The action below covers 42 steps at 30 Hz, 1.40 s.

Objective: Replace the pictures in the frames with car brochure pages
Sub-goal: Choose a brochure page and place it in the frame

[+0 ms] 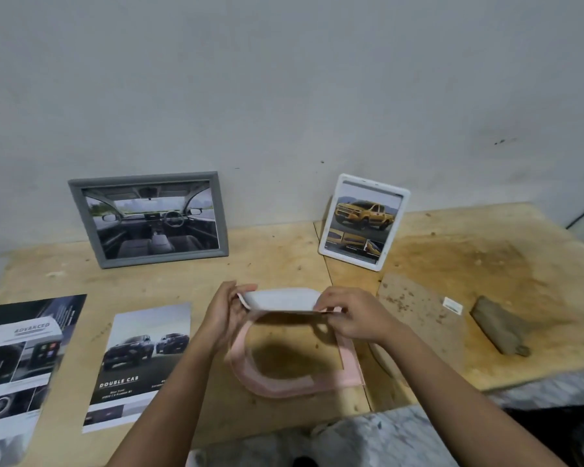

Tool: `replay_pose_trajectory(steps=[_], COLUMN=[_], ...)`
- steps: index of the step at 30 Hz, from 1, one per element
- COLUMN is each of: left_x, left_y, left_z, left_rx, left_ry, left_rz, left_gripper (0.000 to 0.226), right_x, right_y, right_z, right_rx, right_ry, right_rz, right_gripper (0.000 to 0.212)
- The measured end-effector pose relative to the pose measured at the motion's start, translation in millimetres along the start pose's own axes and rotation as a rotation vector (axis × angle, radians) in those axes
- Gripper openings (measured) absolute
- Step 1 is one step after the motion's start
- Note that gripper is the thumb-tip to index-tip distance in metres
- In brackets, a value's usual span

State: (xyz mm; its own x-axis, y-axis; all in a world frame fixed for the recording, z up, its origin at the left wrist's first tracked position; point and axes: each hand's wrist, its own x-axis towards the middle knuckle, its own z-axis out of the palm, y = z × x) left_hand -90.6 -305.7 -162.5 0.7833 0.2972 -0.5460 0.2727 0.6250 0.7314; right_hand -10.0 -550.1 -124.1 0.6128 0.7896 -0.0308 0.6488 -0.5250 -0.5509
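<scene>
On my feed, far to the left of the pink frame lies a brochure page marked ADVANCED point(17, 358), flat on the wooden table point(284, 257) and cut off by the picture's edge. Just left of the pink frame lies a second page, the DOUBLE CAB page point(139, 365), showing dark pickups; my view of its right edge is crossed by the left forearm. Behind and left of the pink frame a grey frame point(142, 181) leans on the wall, with a car-interior page in it.

The left hand point(223, 315) has its fingers curled round the left end of a white sheet point(280, 299). That sheet runs along the far edge of the pink frame point(273, 385), which sits mid-table with its opening bare, so I see wood through it. The far edge looks raised; I cannot tell if the near edge touches the table. The right hand point(354, 320) pinches the sheet's right end at the frame's far right corner.

Behind and right of the pink frame a white frame point(373, 184) leans on the wall with a yellow pickup page inside. Just right of the pink frame lies a brown backing board point(415, 318), then a small white label point(452, 305), then a brown block point(498, 326).
</scene>
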Motion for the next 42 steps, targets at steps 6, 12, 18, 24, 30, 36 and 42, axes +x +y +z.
replay_pose_trajectory(steps=[6, 12, 18, 24, 30, 36, 42], left_x=[-0.2, -10.3, -23.0, -19.4, -19.4, -17.7, -15.2], left_y=[-41.4, -89.3, -111.8, -110.8, -108.4, -108.9, -104.5], left_z=[-21.4, -29.2, -34.1, -32.0, -27.1, -31.1, -26.4], left_rx=[0.918, 1.553, 1.794, 1.838, 1.894, 1.897, 1.856], left_ry=[-0.061, -0.017, -0.152, -0.124, -0.101, -0.122, -0.113], left_rz=[0.163, 0.418, 0.332, 0.339, 0.311, 0.347, 0.431], left_gripper=[0.015, 0.056, 0.120, 0.114, 0.079, 0.078, 0.092], right_x=[-26.3, -23.4, -19.6, -21.0, -11.8, -11.9, -11.0], right_y=[6.9, -0.7, 6.9, 17.9, 12.6, 7.8, 9.0], right_z=[60.2, 83.8, 95.3, 102.9, 98.8, 103.2, 102.1], right_rx=[-0.173, -0.163, -0.238, -0.295, -0.301, -0.265, -0.268], right_ry=[-0.356, -0.369, -0.258, -0.290, -0.309, -0.269, -0.256], right_rz=[0.063, 0.081, 0.174, 0.238, 0.300, 0.341, 0.340], right_gripper=[0.032, 0.043, 0.065, 0.078, 0.081, 0.081, 0.081])
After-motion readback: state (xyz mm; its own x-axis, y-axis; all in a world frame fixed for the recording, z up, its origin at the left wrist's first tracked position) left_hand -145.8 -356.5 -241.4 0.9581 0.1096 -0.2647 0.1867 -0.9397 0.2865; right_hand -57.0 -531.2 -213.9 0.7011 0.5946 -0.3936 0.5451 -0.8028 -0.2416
